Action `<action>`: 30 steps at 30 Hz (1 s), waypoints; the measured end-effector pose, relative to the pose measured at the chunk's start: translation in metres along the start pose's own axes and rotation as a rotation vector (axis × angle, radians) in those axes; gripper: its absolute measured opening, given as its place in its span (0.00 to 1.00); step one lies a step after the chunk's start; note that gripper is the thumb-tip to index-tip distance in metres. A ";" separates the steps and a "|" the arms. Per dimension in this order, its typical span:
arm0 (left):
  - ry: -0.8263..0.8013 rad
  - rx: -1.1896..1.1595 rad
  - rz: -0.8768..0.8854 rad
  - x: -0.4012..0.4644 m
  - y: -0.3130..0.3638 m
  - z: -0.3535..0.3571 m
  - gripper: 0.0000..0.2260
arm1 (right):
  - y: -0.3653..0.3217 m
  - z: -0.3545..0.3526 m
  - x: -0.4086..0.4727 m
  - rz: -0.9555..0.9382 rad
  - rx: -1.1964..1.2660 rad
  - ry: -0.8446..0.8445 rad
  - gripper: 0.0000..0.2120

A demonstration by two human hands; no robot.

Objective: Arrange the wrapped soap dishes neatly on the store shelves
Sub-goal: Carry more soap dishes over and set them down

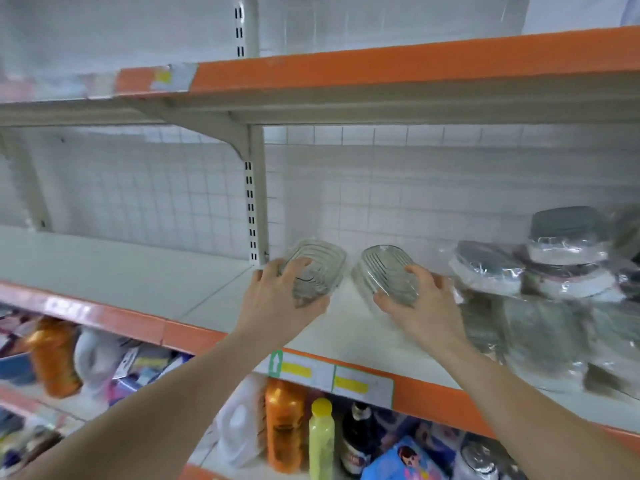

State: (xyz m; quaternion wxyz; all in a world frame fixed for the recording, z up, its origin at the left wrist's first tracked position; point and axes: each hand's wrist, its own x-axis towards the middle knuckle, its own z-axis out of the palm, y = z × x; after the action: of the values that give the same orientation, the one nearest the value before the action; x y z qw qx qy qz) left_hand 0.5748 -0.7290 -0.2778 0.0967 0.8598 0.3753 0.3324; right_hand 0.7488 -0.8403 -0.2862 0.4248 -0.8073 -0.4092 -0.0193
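— What is each hand doing up there?

— The left hand (284,292) is holding a clear ribbed soap dish (313,271) on the middle shelf (194,292). The fingers are curling over the dish's near rim and into its bowl, the thumb is lying under the near edge, and the dish is tilting up toward the tiled back wall (398,188). So that grip is closing round the dish, with most of the dish sticking out past the fingertips, away from the person.

— And the other one?

— The right hand (420,299) is gripping a second clear ribbed soap dish (386,271) the same way: the fingers are hooking over its right edge, the thumb is sitting at the near end, and the dish is leaning up and to the left of the palm. The two dishes are lying just beside each other with a narrow gap between them, right of the slotted upright post (254,202).

— Anything else on that shelf?

— A heap of plastic-wrapped soap dishes with grey lids (554,258) is piling up just to the right of the right hand. On the shelf below, an orange bottle (284,427) and a pale yellow-green bottle (321,441) are standing side by side.
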 end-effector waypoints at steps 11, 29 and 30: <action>0.096 0.080 -0.152 -0.020 -0.073 -0.055 0.29 | -0.069 0.060 -0.004 -0.119 0.003 -0.096 0.35; 0.153 0.225 -0.286 -0.062 -0.336 -0.245 0.30 | -0.320 0.266 -0.061 -0.277 0.107 -0.216 0.32; 0.160 0.236 -0.301 -0.063 -0.352 -0.254 0.30 | -0.334 0.278 -0.063 -0.282 0.115 -0.228 0.32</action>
State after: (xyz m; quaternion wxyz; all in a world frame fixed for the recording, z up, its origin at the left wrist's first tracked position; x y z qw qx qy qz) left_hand 0.1750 -0.5486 -0.2628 0.0140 0.7703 0.5423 0.3351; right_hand 0.3928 -0.5840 -0.2639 0.4140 -0.7135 -0.5641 0.0366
